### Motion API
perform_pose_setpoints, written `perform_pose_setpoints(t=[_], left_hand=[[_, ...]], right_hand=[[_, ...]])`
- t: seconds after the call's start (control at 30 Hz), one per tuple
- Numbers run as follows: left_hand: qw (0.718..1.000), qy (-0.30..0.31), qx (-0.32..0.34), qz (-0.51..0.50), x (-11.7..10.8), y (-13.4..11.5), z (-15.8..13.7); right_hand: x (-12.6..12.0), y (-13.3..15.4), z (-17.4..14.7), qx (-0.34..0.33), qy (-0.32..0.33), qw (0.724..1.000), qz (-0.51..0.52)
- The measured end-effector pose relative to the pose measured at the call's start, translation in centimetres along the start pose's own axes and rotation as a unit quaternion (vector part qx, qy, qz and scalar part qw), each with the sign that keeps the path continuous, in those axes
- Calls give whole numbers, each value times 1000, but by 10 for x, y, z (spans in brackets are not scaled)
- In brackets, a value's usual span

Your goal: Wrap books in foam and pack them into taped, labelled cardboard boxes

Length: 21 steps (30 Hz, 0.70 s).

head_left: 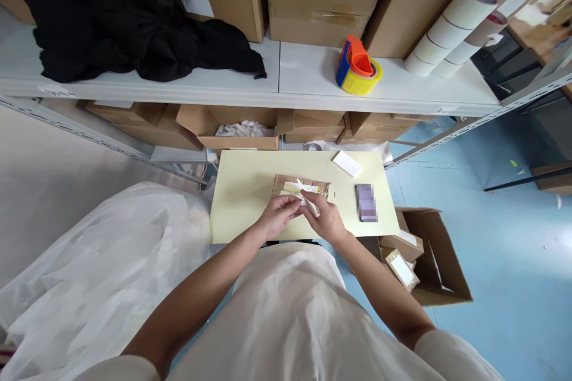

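White shirt closest in, just on the near side of both grips.

Left grip: thumb and fingertips pinched together on the white paper slip. Right grip: pinched on the same slip from the other side, fingertips nearly meeting the left's. Slip sits between the two grips, over the worktop. One piece or two layers: can't tell.

Brown parcel lies on the worktop just beyond and partly under the grips, shiny tape on it, white-and-yellow label on top. Grips cover its near side.

Right of the right grip, near: purple phone-like item, blurred out, flat. Beyond the grips and to the right: white rectangular block, lying at an angle.

Well right of the grips, down on the floor: open carton with small parcels inside. Well left: big translucent plastic bag.

Beyond the worktop, lower shelf: open box with crumpled white stuff. Upper shelf, farther up: black cloth left of the grips, orange-blue-yellow tape dispenser to their right, stacked white rolls farther right, large cartons behind.
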<state>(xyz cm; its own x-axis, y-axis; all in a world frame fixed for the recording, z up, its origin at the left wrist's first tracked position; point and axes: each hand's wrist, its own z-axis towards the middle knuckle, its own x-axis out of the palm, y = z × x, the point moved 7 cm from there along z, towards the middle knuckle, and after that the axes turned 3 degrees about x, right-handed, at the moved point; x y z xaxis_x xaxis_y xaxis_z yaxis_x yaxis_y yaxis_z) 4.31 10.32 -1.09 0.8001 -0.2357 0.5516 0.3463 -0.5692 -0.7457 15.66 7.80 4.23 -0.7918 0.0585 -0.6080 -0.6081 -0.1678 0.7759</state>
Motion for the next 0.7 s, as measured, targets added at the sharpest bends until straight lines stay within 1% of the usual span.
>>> perform_pose_setpoints(t=[0.2, 0.33, 0.5, 0.63, 0.7], left_hand=[[1000, 19, 3, 0, 5, 1, -4], [1000, 26, 5, 9, 7, 1, -5], [1000, 28, 2, 12, 7, 3, -6], [1000, 16, 3, 13, 10, 4, -9], [1000, 10, 6, 16, 13, 4, -11]], right_hand=[[-5, 4, -5, -21, 21, 999, 16], [-6, 5, -7, -22, 47, 998, 20], [-6, 5, -9, -27, 77, 995, 56], [-7, 4, -10, -10, 81, 994, 77], [-9, 4, -10, 8, 67, 995, 73]])
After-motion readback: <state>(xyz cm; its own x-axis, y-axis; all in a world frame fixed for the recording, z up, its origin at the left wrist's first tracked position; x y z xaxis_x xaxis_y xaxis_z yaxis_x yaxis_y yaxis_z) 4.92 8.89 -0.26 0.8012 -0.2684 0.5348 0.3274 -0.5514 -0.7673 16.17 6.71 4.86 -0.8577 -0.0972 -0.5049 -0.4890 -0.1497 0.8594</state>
